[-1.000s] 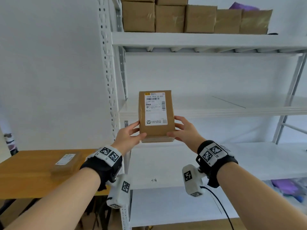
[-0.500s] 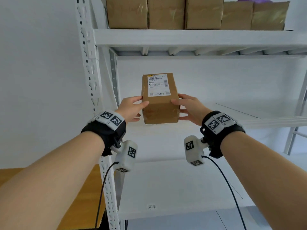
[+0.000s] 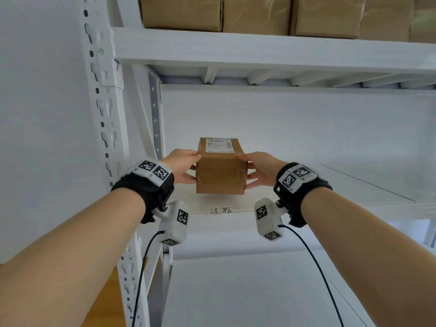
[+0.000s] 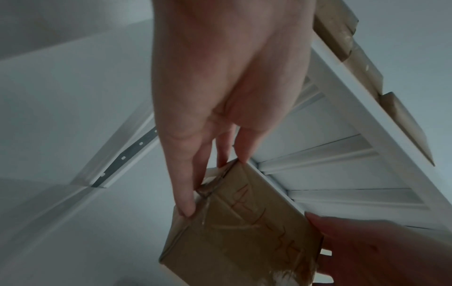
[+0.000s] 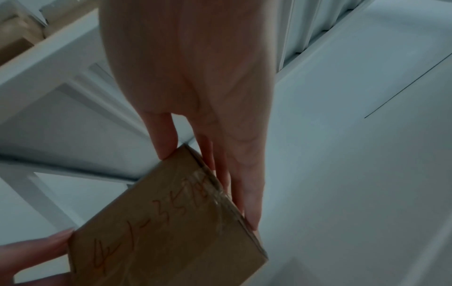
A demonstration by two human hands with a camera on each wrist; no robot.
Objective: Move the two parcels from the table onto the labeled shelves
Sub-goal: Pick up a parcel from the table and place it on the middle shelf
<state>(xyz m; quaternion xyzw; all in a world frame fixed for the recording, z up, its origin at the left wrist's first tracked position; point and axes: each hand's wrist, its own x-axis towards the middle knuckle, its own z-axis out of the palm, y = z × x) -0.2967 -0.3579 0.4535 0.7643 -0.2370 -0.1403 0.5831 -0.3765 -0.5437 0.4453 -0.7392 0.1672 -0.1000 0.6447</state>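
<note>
A brown cardboard parcel (image 3: 221, 172) with a white shipping label on top is held level over the left end of the white middle shelf (image 3: 330, 185), just behind a handwritten label (image 3: 220, 210) on its front edge. Whether it touches the shelf I cannot tell. My left hand (image 3: 186, 166) grips its left side and my right hand (image 3: 256, 169) its right side, thumbs on the top edge. In the left wrist view the left hand's fingers (image 4: 188, 193) lie along the parcel (image 4: 244, 238). In the right wrist view the right hand's fingers (image 5: 247, 193) press the parcel (image 5: 166, 222), which bears red handwriting. The second parcel is out of view.
The upper shelf (image 3: 259, 50) carries several brown boxes (image 3: 257, 13) close overhead. A white perforated upright (image 3: 103, 114) stands just left of my left hand. The middle shelf runs on to the right, and a lower shelf (image 3: 236, 291) lies beneath.
Both hands have carried the parcel forward and up into the shelf bay, tipping it from upright to lying level. The view has closed in on the shelf; the table has left the frame.
</note>
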